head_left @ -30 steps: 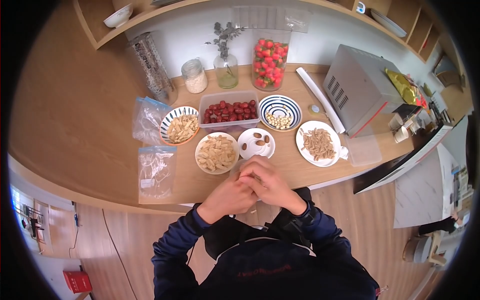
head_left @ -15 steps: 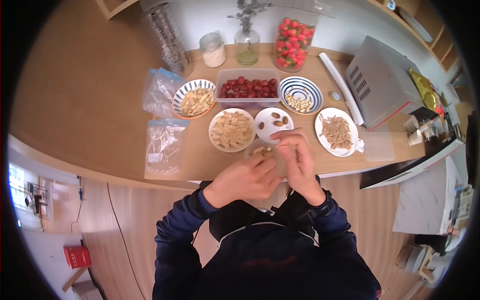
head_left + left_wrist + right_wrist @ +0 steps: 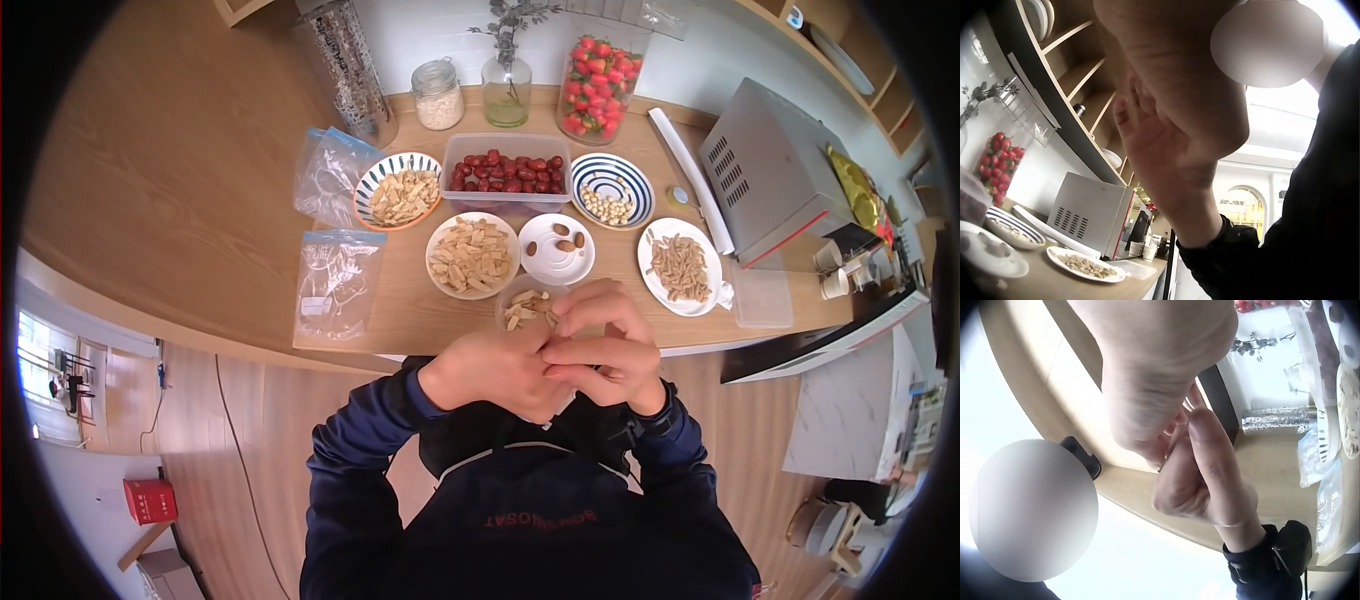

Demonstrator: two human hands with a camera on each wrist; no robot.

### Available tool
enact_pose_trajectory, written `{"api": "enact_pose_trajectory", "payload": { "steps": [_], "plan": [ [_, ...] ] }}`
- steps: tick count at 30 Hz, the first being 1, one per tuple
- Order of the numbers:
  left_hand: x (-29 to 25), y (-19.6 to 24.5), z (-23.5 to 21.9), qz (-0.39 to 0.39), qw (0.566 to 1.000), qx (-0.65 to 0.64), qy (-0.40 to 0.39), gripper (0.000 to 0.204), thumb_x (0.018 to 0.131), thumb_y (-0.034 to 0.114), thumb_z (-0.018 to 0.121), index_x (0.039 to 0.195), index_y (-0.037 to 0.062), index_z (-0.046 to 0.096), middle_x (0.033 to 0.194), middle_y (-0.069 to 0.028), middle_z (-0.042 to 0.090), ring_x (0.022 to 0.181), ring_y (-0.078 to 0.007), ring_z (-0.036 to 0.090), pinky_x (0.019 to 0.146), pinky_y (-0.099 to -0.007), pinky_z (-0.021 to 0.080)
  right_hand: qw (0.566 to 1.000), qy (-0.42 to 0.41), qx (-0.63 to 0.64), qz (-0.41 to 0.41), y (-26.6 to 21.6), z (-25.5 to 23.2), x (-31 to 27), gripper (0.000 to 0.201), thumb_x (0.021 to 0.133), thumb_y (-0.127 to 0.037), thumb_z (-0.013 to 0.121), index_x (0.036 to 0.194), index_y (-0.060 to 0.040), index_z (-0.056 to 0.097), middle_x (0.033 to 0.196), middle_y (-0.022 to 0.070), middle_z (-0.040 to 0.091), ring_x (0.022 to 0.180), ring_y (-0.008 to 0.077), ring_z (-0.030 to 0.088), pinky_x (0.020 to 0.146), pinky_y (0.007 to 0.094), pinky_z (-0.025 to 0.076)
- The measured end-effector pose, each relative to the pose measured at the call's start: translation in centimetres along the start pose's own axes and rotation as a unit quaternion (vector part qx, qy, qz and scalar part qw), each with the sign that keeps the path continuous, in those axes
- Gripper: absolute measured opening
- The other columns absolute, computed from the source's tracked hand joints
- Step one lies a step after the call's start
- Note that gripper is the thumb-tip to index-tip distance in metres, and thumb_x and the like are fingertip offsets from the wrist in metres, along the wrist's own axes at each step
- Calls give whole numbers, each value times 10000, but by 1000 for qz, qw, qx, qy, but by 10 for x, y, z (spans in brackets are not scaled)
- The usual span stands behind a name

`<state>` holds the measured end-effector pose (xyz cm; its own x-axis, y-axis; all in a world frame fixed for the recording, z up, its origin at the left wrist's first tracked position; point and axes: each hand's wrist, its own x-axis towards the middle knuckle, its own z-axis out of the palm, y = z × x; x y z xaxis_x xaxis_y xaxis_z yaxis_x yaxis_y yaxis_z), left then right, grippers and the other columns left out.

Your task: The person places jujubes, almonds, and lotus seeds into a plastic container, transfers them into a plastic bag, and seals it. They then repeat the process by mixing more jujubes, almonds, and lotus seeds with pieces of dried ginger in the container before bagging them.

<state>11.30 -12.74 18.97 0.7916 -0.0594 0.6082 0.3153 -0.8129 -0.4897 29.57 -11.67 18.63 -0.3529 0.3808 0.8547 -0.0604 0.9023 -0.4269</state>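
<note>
In the head view my left hand (image 3: 510,372) and right hand (image 3: 612,345) meet at the counter's front edge. The right hand's fingers bend over the left hand's fingertips. Seen from the right wrist, the left hand (image 3: 1207,478) has curled fingers and its thumb lies along them. I cannot tell what, if anything, is between the fingers. Just beyond the hands stands a small clear bowl (image 3: 503,305) with pale sliced pieces (image 3: 527,308). Behind it are a white saucer (image 3: 560,268) with several brown almond-like pieces and a white bowl (image 3: 431,264) of pale slices.
A plastic tub (image 3: 505,200) of red dates stands farther back, between an orange-rimmed bowl (image 3: 361,200) of slices and a blue-striped bowl (image 3: 598,178) of round seeds. At right are a white plate (image 3: 713,270) of brown pieces and a microwave (image 3: 765,170). Zip bags (image 3: 340,285) lie left.
The hands were together, came apart with the right hand near the saucer, and now meet again. The head view has shifted, and the small clear bowl now shows beyond the hands.
</note>
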Motion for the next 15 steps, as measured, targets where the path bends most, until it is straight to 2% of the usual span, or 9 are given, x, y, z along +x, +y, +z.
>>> {"api": "enact_pose_trajectory", "payload": {
  "steps": [4,10,15],
  "plan": [
    [0,0,-2,10,1000,5,-1,139,702,156,659,622,154,545,654,10,496,608,-162,495,543,-276,389,999,-40,-2,-25,0,-3,3,139,764,-118,819,886,-63,780,943,91,641,898,289,627,749,386,500],
    [-1,0,-3,5,999,-36,-3,147,695,151,662,618,156,537,641,11,480,578,-159,486,524,-276,373,999,-38,-5,-29,-1,-4,5,153,744,-101,830,878,-63,765,931,94,658,874,286,632,722,384,504],
    [0,-1,-2,4,999,-42,-1,190,740,188,679,617,146,540,636,15,482,585,-157,494,525,-275,361,999,-28,15,-25,-1,-4,6,222,717,-84,861,883,-43,720,931,103,670,864,290,644,713,389,508]
  ]
}}
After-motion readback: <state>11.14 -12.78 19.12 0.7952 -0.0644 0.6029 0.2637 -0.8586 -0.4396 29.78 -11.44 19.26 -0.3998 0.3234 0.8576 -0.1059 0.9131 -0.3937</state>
